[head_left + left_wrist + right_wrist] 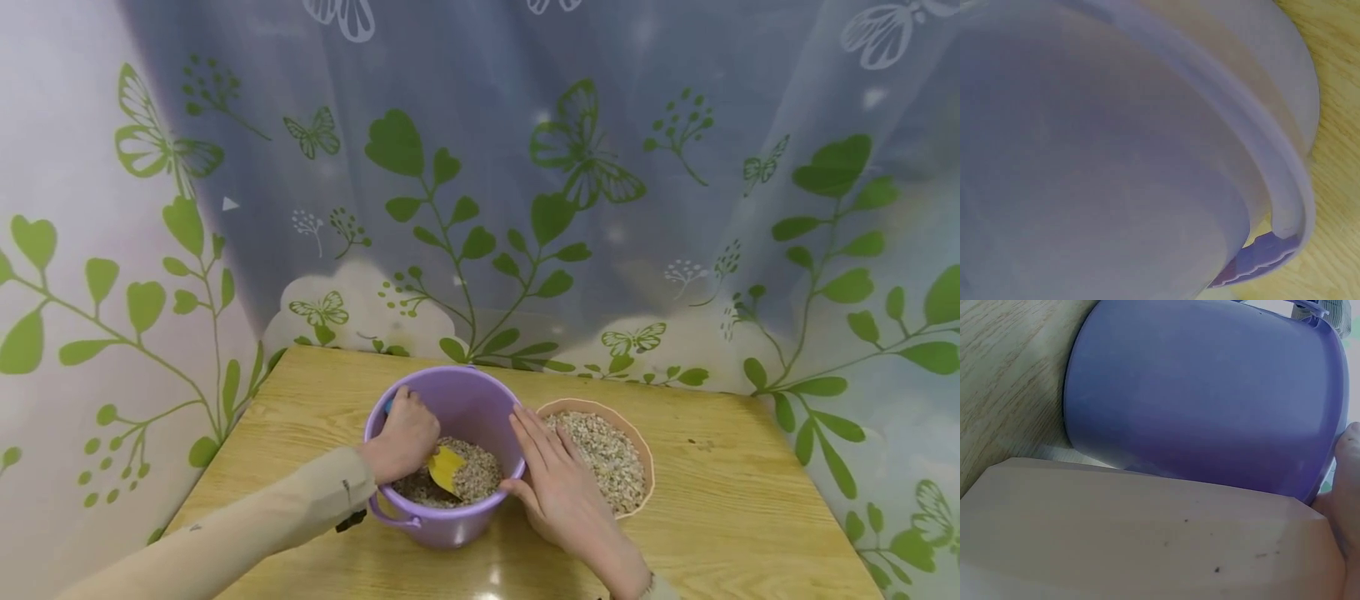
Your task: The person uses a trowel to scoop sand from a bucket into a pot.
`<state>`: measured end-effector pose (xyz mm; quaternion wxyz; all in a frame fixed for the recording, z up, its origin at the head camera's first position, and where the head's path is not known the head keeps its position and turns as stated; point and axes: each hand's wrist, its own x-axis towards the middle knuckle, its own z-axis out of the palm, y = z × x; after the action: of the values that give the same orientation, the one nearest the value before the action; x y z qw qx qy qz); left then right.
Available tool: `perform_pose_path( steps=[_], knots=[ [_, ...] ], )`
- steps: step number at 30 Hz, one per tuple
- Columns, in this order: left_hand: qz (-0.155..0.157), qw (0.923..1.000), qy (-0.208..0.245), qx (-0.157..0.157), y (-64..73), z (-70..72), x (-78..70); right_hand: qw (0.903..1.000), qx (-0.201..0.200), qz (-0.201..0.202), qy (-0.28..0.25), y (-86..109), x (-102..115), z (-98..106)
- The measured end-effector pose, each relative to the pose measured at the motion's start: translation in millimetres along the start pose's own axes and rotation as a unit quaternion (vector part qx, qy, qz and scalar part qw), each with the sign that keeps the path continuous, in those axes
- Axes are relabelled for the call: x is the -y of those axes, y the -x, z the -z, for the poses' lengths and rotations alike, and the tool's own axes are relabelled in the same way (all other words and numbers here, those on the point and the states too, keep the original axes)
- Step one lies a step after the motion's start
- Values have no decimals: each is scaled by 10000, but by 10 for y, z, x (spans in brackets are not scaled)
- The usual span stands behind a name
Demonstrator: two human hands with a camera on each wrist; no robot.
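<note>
A purple bucket [442, 529] stands on the table with a layer of small pale pebbles or grit [480, 475] in its bottom. My left hand [408, 429] reaches over the left of the rim and grips a toy shovel [446, 467], whose yellow blade dips into the grit; a bit of blue shows by the fist. Against the bucket's right rim rests my right hand [558, 492], its fingers straight and the thumb at the rim. The left wrist view shows the bucket's wall [1097, 156] and its handle [1291, 181], with the left hand out of sight.
Right of the bucket, close to my right hand, sits a peach basin [651, 479] filled with similar pebbles. The wooden table [720, 508] ends at a butterfly-and-leaf patterned curtain [495, 275] behind. In the right wrist view, the basin's side [1147, 537] lies alongside the bucket.
</note>
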<state>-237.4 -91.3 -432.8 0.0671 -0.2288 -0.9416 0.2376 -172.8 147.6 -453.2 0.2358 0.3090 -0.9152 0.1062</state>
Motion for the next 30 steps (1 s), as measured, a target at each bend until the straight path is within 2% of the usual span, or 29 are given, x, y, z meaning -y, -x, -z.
perform_pose_path(
  steps=[3, 8, 11, 14, 24, 30],
  knots=[
    [17, 9994, 352, 25, 10, -3, -2, 10000, -36, 7, -14, 8, 6, -4],
    [2, 9929, 1178, -188, 9, -2, -5, 9999, -59, 32, -80, 7, 1, -13],
    [-25, 9917, 1205, -450, 20, 6, 17, 9999, -64, 62, -106, -7, -3, -16],
    [32, 9906, 1257, -547, 48, 26, 55, 9999, -19, 71, -126, -21, -4, -15],
    [279, 9836, 1635, -708, 147, 129, 146, 9999, 109, 6, -91, -6, -12, 10],
    [456, 9793, 1843, -699, 196, 176, 158, 9998, 180, -49, -80, 10, -9, 23]
  ],
)
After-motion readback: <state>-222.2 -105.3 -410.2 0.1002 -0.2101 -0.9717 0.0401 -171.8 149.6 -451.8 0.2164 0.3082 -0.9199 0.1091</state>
